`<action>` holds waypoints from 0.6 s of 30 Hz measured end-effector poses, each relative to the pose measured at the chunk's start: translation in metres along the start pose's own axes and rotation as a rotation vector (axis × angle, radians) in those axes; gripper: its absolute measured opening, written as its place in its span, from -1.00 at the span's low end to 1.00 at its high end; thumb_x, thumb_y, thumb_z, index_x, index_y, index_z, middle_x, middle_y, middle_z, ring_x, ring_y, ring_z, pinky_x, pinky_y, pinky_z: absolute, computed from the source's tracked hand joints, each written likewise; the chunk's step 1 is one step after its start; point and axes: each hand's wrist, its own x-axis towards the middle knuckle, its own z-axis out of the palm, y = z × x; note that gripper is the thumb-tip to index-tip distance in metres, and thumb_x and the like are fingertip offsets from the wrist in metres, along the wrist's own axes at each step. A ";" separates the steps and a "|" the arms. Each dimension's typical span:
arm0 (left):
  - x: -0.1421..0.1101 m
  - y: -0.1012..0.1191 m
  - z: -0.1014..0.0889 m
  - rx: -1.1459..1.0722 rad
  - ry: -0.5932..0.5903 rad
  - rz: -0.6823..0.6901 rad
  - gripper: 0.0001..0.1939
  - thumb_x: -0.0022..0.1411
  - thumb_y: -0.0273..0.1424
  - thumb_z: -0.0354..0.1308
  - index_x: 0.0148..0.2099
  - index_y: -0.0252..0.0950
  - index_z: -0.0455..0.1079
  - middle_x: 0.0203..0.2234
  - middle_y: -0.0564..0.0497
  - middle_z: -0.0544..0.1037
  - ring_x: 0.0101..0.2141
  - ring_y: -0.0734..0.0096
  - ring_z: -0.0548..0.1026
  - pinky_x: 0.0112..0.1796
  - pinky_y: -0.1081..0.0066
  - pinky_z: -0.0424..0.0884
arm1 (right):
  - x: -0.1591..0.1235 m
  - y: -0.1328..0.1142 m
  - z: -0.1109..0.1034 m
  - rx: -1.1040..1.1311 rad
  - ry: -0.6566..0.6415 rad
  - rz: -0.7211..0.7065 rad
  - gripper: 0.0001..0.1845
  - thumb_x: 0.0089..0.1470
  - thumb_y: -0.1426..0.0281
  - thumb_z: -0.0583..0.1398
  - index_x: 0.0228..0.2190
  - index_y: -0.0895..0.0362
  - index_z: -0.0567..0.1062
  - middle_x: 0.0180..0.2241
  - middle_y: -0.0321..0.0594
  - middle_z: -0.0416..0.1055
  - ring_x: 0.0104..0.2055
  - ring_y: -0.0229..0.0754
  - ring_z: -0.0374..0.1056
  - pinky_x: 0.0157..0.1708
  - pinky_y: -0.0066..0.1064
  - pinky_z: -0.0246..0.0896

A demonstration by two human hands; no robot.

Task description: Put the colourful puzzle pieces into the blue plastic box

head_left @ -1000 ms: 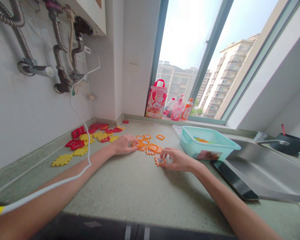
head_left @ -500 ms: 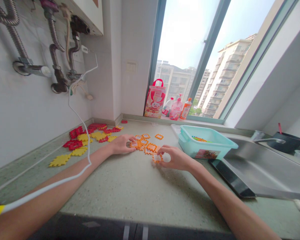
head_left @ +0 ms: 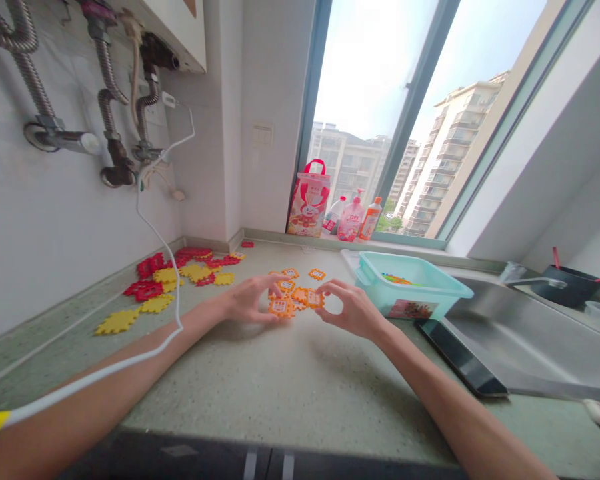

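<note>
While fingers [head_left: 336, 285] arch half-spread, left hand [head_left: 241, 300] pinching one orange tile [head_left: 281, 308] — right hand [head_left: 359, 310], another tile [head_left: 313, 299]

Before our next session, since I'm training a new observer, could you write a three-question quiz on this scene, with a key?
1. Multiple choice: what colour are the notched pieces gathered between the left hand and the right hand?
A. Red
B. Yellow
C. Orange

2. True or false: the turquoise tub stands to the right of those pieces.

3. Count: how many bottles stand to the right of the pink bag by the window?

Key: 1. C, orange. 2. True. 3. Three.
</note>
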 end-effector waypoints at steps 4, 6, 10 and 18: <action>0.003 0.013 0.013 -0.077 -0.057 0.023 0.10 0.09 -0.27 0.44 0.53 -0.07 -0.07 -0.10 0.03 0.60 -0.08 0.20 0.58 0.09 0.21 0.41 | -0.001 -0.006 0.008 0.056 -0.056 -0.015 -0.75 0.17 0.27 0.35 -0.10 0.02 0.57 -0.09 -0.19 0.58 -0.10 -0.10 0.52 0.00 -0.26 0.39; 0.005 0.016 0.020 -0.109 -0.067 0.046 0.15 0.06 -0.31 0.46 0.55 -0.10 -0.12 -0.10 0.03 0.60 -0.09 0.21 0.58 0.09 0.21 0.41 | -0.002 -0.011 0.014 0.086 -0.090 -0.014 -0.74 0.13 0.30 0.37 -0.11 0.02 0.58 -0.10 -0.20 0.59 -0.11 -0.10 0.53 0.00 -0.25 0.38; 0.007 0.022 0.027 -0.128 -0.066 0.056 0.22 0.04 -0.31 0.47 0.57 -0.13 -0.18 -0.08 0.00 0.60 -0.08 0.19 0.59 0.08 0.24 0.41 | -0.003 -0.020 0.023 0.122 -0.168 -0.008 -0.73 0.09 0.30 0.41 -0.14 0.03 0.61 -0.10 -0.19 0.59 -0.11 -0.06 0.53 -0.02 -0.25 0.38; 0.006 0.019 0.031 -0.127 -0.041 0.067 0.22 0.05 -0.31 0.49 0.57 -0.11 -0.19 -0.11 0.03 0.61 -0.08 0.20 0.60 0.08 0.25 0.40 | -0.003 -0.025 0.026 0.197 -0.227 -0.014 -0.74 0.17 0.25 0.38 -0.10 0.04 0.62 -0.11 -0.16 0.58 -0.09 -0.06 0.51 -0.02 -0.26 0.36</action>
